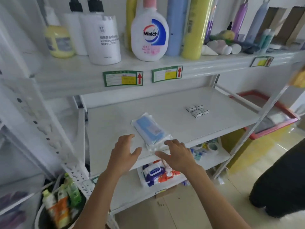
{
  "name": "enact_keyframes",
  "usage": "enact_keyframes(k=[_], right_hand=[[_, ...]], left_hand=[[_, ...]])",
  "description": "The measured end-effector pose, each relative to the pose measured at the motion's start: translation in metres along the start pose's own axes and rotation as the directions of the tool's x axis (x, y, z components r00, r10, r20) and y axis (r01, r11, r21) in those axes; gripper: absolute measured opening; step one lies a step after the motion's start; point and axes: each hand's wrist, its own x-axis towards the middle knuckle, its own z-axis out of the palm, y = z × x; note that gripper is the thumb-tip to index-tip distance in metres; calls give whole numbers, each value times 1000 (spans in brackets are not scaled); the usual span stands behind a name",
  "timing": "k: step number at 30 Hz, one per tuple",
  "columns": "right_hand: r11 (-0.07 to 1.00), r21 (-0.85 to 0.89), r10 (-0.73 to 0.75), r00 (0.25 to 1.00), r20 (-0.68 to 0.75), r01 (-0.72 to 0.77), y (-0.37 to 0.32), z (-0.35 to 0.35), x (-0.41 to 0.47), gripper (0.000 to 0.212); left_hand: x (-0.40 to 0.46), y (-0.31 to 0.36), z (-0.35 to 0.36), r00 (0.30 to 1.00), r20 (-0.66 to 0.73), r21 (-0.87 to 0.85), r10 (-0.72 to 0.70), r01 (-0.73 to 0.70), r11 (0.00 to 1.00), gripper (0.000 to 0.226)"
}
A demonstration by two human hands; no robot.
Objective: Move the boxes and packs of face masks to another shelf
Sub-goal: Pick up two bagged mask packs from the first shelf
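A clear plastic pack of blue face masks (151, 130) lies near the front edge of the white middle shelf (165, 103). Several small white boxes (197, 110) sit in a cluster farther back on the right of that shelf. My left hand (124, 152) hovers open just left of the pack, fingers spread. My right hand (177, 154) is open too, its fingertips at the pack's near right corner; contact is unclear.
The upper shelf (115, 63) carries lotion and soap bottles and tall coloured rolls. The lower shelf (135, 189) holds wet-wipe packs and tape rolls. A basket of bottles (61, 200) stands at the lower left, a red-rimmed bin (270, 116) to the right, and a dark-clothed person (283, 184) at the right edge.
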Motion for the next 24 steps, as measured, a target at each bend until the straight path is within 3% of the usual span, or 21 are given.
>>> enact_keyframes(k=[9, 16, 19, 21, 24], right_hand=[[998, 67, 3, 1000, -16, -2, 3, -4, 123, 65], [995, 40, 85, 989, 120, -90, 18, 12, 208, 97], [986, 124, 82, 977, 196, -107, 27, 25, 227, 102], [972, 211, 54, 970, 236, -106, 33, 32, 236, 85], [951, 300, -6, 971, 239, -68, 38, 38, 245, 43]], left_hand=[[88, -4, 45, 997, 47, -21, -58, 59, 998, 57], [133, -1, 80, 966, 181, -15, -184, 190, 982, 61], [143, -5, 89, 952, 201, -37, -231, 243, 969, 63], [149, -9, 94, 948, 189, -47, -256, 269, 962, 64], [155, -13, 99, 951, 129, -118, -282, 297, 948, 62]])
